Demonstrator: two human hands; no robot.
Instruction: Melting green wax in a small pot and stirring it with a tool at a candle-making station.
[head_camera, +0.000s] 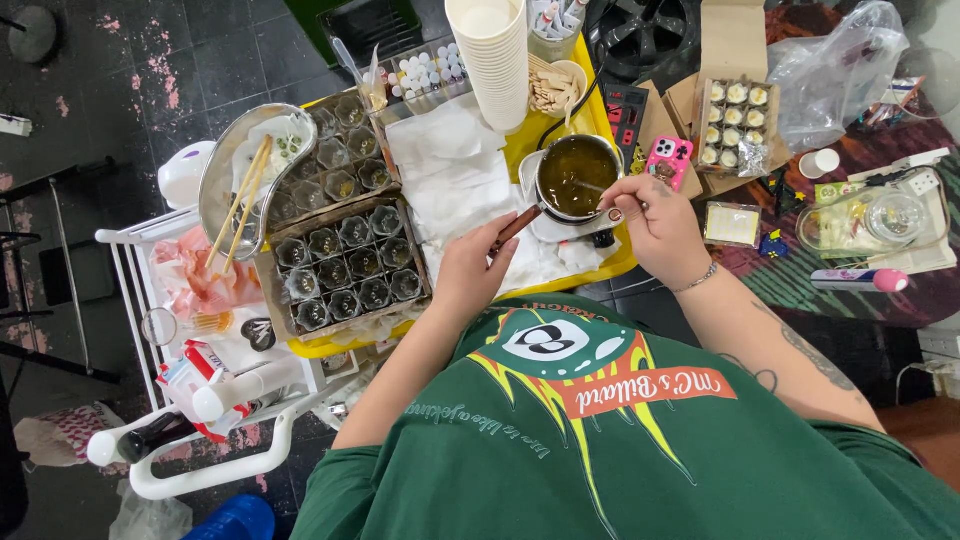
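The left hand grips the brown handle of a small saucepan near the counter's right edge. The right hand pinches a spoon dipped in its amber liquid.

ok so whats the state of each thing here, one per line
small pot: full of dark amber liquid, on a white base
left hand: gripping the pot handle
right hand: holding a stirrer in the pot
glass jars: empty, upright in box
paper cups: stacked

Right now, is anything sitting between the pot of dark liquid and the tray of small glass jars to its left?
Yes. Crumpled white paper towels cover the yellow tray between the pot and the jars. The left hand, holding the pot handle, also lies in that gap.
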